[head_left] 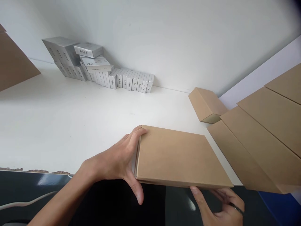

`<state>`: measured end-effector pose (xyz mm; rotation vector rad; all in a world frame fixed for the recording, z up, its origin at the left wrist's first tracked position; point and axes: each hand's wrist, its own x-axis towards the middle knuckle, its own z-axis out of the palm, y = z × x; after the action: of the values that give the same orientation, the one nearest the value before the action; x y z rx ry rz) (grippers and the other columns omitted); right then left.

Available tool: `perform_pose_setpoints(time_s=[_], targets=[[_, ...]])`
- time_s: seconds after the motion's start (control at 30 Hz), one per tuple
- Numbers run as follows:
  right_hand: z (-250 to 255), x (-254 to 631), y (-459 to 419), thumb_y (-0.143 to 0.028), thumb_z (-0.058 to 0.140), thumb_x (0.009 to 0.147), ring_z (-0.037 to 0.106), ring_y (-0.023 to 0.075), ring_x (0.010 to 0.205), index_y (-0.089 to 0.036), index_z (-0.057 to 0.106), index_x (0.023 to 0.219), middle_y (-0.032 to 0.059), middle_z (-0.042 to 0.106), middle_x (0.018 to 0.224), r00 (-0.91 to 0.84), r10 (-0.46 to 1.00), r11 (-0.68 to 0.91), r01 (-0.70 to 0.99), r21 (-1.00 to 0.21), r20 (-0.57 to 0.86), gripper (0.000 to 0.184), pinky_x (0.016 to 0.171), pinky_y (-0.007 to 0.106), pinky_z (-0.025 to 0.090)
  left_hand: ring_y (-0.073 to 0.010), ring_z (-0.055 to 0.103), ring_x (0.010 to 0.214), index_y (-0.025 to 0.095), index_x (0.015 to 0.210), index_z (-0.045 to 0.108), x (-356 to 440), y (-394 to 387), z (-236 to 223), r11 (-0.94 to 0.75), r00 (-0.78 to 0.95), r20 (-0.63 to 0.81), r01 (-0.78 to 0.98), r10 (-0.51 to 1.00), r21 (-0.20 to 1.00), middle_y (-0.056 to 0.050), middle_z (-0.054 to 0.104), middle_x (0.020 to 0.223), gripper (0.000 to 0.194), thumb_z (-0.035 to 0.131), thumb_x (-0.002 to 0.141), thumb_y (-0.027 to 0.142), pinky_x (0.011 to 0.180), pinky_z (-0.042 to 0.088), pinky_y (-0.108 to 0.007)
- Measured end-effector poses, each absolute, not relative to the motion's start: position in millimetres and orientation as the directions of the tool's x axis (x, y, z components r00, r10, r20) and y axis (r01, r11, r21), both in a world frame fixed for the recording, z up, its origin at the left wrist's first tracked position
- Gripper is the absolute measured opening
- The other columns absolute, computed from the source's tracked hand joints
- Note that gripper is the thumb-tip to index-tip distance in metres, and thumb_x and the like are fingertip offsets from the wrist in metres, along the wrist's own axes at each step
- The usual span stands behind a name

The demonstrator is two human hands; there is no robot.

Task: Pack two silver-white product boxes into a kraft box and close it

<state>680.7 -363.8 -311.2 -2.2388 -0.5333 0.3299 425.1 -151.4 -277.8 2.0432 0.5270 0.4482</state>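
Head view: I see two hands on a flat brown box at the table's near edge.

The left hand (117, 161) has its fingers spread open, pressing the left side of the flat brown box (178, 157). The box lies on the white table (70, 125), sticking out over the edge. The right hand (218, 204) is under the box's near edge; I think its curled fingers touch it, but I cannot tell. Silver boxes (98, 70) sit by the wall.
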Motion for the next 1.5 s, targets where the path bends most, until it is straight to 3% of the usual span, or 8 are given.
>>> perform_pose_setpoints(time_s=[0.1,0.2,0.47,0.67,0.8,0.97,1.27,1.5], targets=[[-315,681,-353,-0.075,0.079,0.056,0.056,0.0411,0.116,-0.021,0.053,0.113,0.0163,0.047,0.133,0.865,0.5,-0.621,0.389,-0.68,0.038,0.083,0.096,0.056,0.047,-0.0434,0.044,0.128,0.032,0.144,0.015,426,-152,-278,-0.513,0.825,0.125,0.217,0.551,0.831,-0.018,0.031,0.149,0.129,0.096,0.046,0.055,0.103,0.048,-0.065],[-321,681,-342,-0.078,0.071,0.064,0.054,0.0422,0.119,-0.02,0.046,0.122,0.0164,0.049,0.13,0.84,0.53,-0.569,0.452,-0.687,0.114,0.086,0.101,0.059,0.042,-0.043,0.045,0.126,0.033,0.144,0.013,429,-153,-280,-0.562,0.8,0.157,0.253,0.58,0.788,-0.018,0.032,0.146,0.124,0.094,0.051,0.052,0.102,0.047,-0.066],[-333,688,-341,-0.076,0.073,0.063,0.053,0.0419,0.124,-0.018,0.043,0.13,0.0184,0.048,0.132,0.812,0.574,-0.535,0.47,-0.702,0.106,0.094,0.1,0.057,0.045,-0.0427,0.043,0.129,0.033,0.143,0.013,428,-154,-277,-0.509,0.799,0.088,0.289,0.594,0.811,-0.017,0.028,0.15,0.123,0.093,0.051,0.048,0.101,0.048,-0.065],[-332,684,-339,-0.075,0.071,0.067,0.058,0.0387,0.11,-0.019,0.045,0.12,0.0146,0.05,0.119,0.78,0.594,-0.492,0.546,-0.678,0.197,0.081,0.103,0.062,0.041,-0.0428,0.044,0.128,0.033,0.145,0.011,428,-156,-279,-0.552,0.794,0.115,0.302,0.597,0.777,-0.017,0.03,0.149,0.123,0.091,0.055,0.056,0.102,0.048,-0.064],[-330,685,-334,-0.087,0.059,0.066,0.054,0.045,0.11,-0.021,0.049,0.099,0.0131,0.054,0.103,0.764,0.588,-0.536,0.615,-0.578,0.268,0.075,0.109,0.07,0.027,-0.0423,0.044,0.129,0.031,0.146,0.01,429,-155,-283,-0.621,0.795,0.168,0.303,0.583,0.723,-0.018,0.03,0.148,0.123,0.09,0.056,0.055,0.104,0.047,-0.062],[-329,682,-328,-0.099,0.049,0.062,0.053,0.0463,0.108,-0.023,0.046,0.091,0.0132,0.056,0.094,0.757,0.576,-0.539,0.635,-0.552,0.309,0.081,0.107,0.072,0.026,-0.0437,0.044,0.129,0.029,0.147,0.009,430,-156,-287,-0.658,0.794,0.211,0.287,0.571,0.696,-0.02,0.031,0.148,0.123,0.088,0.056,0.055,0.101,0.048,-0.063],[-334,678,-330,-0.096,0.05,0.066,0.036,0.0545,0.132,-0.02,0.042,0.102,0.0292,0.052,0.127,0.754,0.588,-0.537,0.634,-0.556,0.291,0.084,0.109,0.074,0.022,-0.0446,0.044,0.128,0.026,0.146,0.012,431,-155,-289,-0.67,0.79,0.221,0.293,0.572,0.682,-0.022,0.031,0.147,0.121,0.087,0.055,0.055,0.101,0.047,-0.065],[-339,679,-328,-0.102,0.048,0.058,0.035,0.0542,0.132,-0.021,0.041,0.101,0.0299,0.051,0.126,0.77,0.564,-0.535,0.616,-0.578,0.299,0.092,0.109,0.074,0.022,-0.0465,0.042,0.132,0.022,0.148,0.012,430,-155,-294,-0.71,0.779,0.268,0.296,0.567,0.639,-0.025,0.031,0.149,0.129,0.092,0.05,0.051,0.105,0.046,-0.066]])
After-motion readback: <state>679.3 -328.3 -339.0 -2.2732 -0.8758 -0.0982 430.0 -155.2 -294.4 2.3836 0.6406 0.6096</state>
